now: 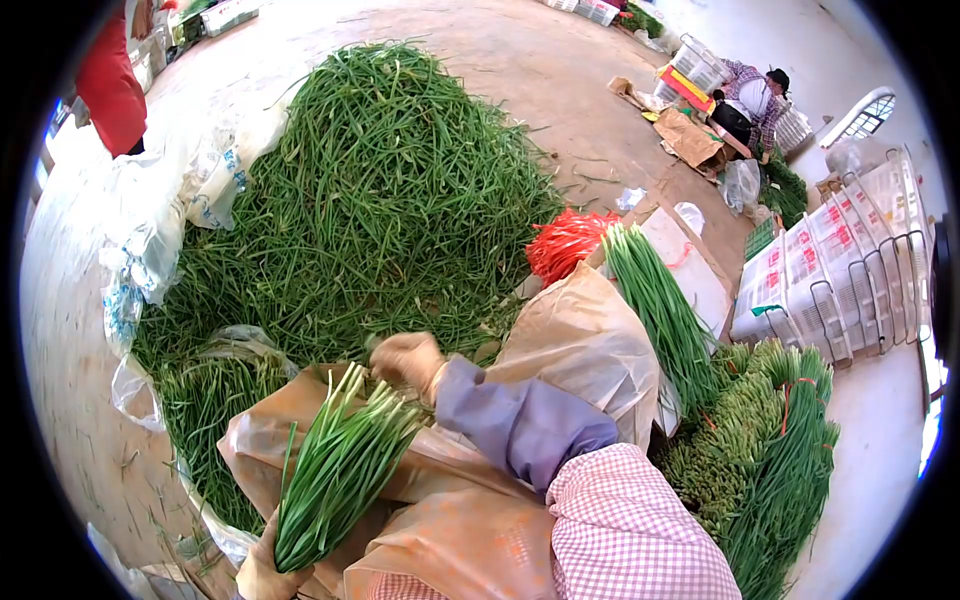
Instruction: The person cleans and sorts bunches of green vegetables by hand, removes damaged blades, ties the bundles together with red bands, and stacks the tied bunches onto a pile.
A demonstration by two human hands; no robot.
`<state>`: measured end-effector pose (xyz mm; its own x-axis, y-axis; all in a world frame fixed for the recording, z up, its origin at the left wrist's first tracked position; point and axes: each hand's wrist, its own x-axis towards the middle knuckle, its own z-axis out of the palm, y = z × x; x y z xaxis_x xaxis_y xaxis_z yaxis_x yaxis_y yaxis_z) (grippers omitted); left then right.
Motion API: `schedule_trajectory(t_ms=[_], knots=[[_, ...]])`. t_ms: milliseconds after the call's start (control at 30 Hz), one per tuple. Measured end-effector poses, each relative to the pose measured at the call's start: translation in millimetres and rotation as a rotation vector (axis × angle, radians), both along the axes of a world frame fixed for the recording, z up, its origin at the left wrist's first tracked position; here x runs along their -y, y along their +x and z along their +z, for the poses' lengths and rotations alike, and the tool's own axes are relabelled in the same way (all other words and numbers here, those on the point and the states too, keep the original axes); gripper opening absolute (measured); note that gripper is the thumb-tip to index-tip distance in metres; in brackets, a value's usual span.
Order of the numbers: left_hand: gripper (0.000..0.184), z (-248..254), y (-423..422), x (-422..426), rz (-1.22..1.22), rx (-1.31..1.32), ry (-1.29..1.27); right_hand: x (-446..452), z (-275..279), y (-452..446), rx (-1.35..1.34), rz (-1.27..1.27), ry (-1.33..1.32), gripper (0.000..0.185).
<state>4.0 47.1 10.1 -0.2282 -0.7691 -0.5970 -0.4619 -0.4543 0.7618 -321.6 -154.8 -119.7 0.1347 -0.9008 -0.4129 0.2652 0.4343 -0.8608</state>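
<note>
A bunch of green chives [345,460] lies slanted across my lap, its pale cut ends pointing up and away. My left hand [268,568] grips it near the leafy lower end. Close to the pale ends is my right hand [408,362], blurred and curled; whether it holds anything does not show. Under the bunch, a brown plastic apron [470,535] covers my legs. Beyond my hands rises a big heap of loose chives [390,190]. To the right, a neat sheaf of chives [655,300] rests on a board beside red ties [567,243].
Tied chive bundles [770,450] are stacked at my right. Behind them stand white plastic crates [835,265]. A person [755,100] bends over greens at the back right, and another in red [110,85] is at upper left. Plastic sheeting [150,260] edges the heap.
</note>
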Motion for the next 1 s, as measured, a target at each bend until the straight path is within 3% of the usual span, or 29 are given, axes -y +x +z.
schedule_trajectory(t_ms=[100,133,167,233,333,433,500,533,567,633,667,700,733,767,833,967,1000], knots=[[0.078,-2,4,-5,0.009,-0.016,-0.032,18,-19,-31,0.125,-0.156,0.061,0.020],[0.078,-5,5,-4,0.010,-0.039,-0.050,13,-14,-27,0.084,-0.061,0.062,0.024],[0.079,-7,5,-4,0.010,-0.063,-0.066,9,-10,-16,0.198,0.059,0.170,0.029],[0.079,-6,8,1,-0.018,-0.113,-0.043,-14,7,11,0.391,0.278,0.074,0.037],[0.081,-19,30,0,-0.023,-0.123,-0.029,-17,-6,21,0.523,0.429,0.239,0.043],[0.084,-17,38,3,0.038,-0.111,0.114,-14,-36,18,0.416,0.358,0.186,0.033],[0.085,13,24,23,0.129,-0.066,0.359,-4,-72,24,0.182,0.181,-0.151,0.029],[0.085,12,18,28,0.090,-0.197,0.224,-8,-30,22,0.193,-0.008,-0.061,0.022],[0.086,13,15,30,0.064,-0.257,0.105,1,-38,4,0.274,0.015,-0.021,0.017],[0.084,29,17,40,-0.015,-0.151,0.100,12,-37,-27,0.429,0.059,0.068,0.010],[0.082,32,16,45,-0.039,-0.162,0.023,24,-25,-41,0.449,-0.003,0.280,0.009],[0.081,55,11,60,-0.199,-0.030,-0.063,18,-9,-48,0.318,-0.069,0.240,0.010],[0.070,59,9,66,-0.163,-0.064,-0.118,21,-21,-57,0.216,-0.025,0.236,0.017],[0.070,63,8,78,-0.149,-0.127,-0.156,20,-38,-58,0.016,-0.015,0.202,0.023],[0.075,94,-7,98,-0.123,0.016,-0.216,12,-51,-49,-0.092,0.056,0.228,0.028],[0.074,98,-15,123,-0.110,0.193,-0.596,-22,-37,-9,0.398,0.301,0.319,0.034],[0.074,105,-24,122,-0.126,0.353,-0.590,-29,-43,4,0.539,0.400,0.336,0.042]])
